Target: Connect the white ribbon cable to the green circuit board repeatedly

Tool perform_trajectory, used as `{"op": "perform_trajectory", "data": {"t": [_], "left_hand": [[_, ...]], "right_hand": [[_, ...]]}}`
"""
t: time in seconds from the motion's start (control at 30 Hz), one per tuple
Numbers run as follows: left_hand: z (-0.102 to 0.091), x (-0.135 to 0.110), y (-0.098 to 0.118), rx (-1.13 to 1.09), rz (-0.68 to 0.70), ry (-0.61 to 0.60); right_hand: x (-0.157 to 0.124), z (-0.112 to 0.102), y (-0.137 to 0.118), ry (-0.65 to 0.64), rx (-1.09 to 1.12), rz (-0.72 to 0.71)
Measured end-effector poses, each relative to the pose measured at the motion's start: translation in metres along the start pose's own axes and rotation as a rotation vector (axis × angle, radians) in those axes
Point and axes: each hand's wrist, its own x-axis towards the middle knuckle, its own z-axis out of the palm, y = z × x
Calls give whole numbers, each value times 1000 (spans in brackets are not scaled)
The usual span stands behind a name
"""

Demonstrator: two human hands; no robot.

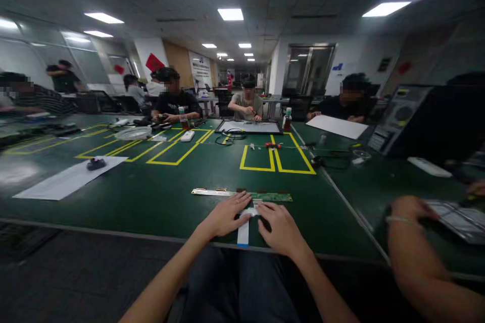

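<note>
A long narrow green circuit board strip lies across the green table in front of me, with a silvery metal section at its left end. A white flat ribbon cable runs from the board toward the table's near edge. My left hand lies flat on the table left of the cable, fingertips touching the board. My right hand rests right of the cable, fingers pressing on the cable's top end near the board. Neither hand grips anything.
Yellow tape rectangles mark the table. A white sheet with a small dark object lies at left. A display panel, cables, bottles and several seated people are at the far side. A co-worker's arm is at right.
</note>
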Motion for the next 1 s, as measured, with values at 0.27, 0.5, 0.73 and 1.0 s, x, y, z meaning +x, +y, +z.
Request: {"op": "perform_trajectory", "data": {"t": [0.27,0.5,0.73,1.0], "left_hand": [[-3,2,2,-11,25,39],[-8,3,5,-20,2,26],[-9,4,6,-30,3,30],[-7,3,6,-47,2,42]], "right_hand": [[3,-1,-2,-6,-41,14],[3,-1,-2,-8,-87,51],[2,0,0,-6,-86,65],[3,1,1,20,-58,67]]}}
